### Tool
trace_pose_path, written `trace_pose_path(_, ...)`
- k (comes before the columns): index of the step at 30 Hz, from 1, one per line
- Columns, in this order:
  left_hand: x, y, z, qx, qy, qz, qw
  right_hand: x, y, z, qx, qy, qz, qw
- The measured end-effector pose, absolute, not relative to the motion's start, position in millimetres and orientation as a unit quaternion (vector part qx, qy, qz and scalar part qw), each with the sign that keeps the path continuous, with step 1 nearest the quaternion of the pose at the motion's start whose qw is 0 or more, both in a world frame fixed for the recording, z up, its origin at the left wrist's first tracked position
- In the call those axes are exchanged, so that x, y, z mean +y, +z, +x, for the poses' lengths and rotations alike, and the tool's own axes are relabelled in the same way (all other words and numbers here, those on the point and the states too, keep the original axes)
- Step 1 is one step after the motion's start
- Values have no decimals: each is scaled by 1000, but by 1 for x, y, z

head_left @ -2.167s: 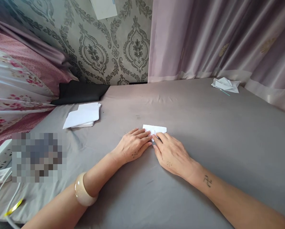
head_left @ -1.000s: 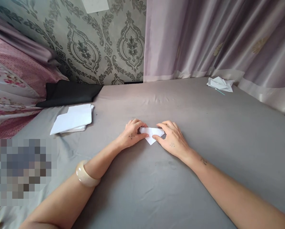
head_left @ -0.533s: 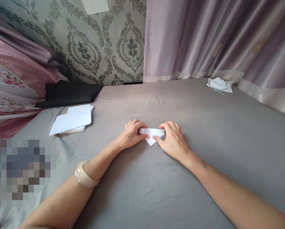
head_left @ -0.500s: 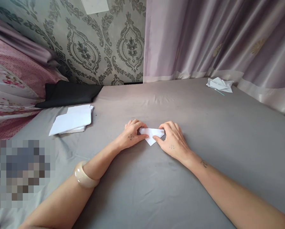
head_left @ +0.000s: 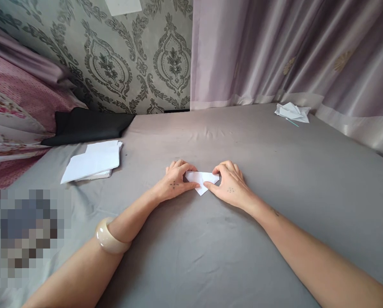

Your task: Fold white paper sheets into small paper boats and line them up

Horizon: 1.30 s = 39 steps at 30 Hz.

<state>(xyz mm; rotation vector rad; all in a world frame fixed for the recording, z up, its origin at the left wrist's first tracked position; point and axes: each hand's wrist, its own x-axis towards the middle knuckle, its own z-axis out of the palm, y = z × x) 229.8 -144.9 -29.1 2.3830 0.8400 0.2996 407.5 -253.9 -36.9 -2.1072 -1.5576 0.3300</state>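
A small folded white paper (head_left: 200, 180), shaped like a triangle pointing toward me, lies on the grey bedsheet (head_left: 210, 248) in the middle of the view. My left hand (head_left: 175, 185) pinches its left end with curled fingers and thumb. My right hand (head_left: 229, 186) pinches its right end the same way. A cream bangle (head_left: 108, 238) sits on my left forearm.
A stack of white paper sheets (head_left: 93, 160) lies to the left, with a black cloth (head_left: 85, 125) behind it. Crumpled white paper (head_left: 291, 112) rests at the far right near the purple curtain (head_left: 290, 51). Floral bedding (head_left: 8, 128) rises on the left. Patterned wallpaper stands behind.
Both hands went from lying flat over the paper to pinching its two ends. The paper now shows as a triangle. The view has drifted slightly.
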Motion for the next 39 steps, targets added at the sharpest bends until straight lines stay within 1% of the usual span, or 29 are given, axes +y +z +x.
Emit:
trace_pose_path(9, -146, -28, 230, 318, 110, 895, 293, -251, -30, 411, -574, 166, -766, 239)
trace_pose_path(18, -144, -29, 230, 316, 106, 896, 293, -252, -30, 413, -588, 170, -751, 246)
trace_pose_path(32, -148, -26, 230, 310, 110, 896, 297, -253, -34, 414, -635, 141, -721, 239)
trace_pose_path(39, -151, -22, 231, 315, 109, 898, 287, -256, -37, 412, -651, 106, -705, 260)
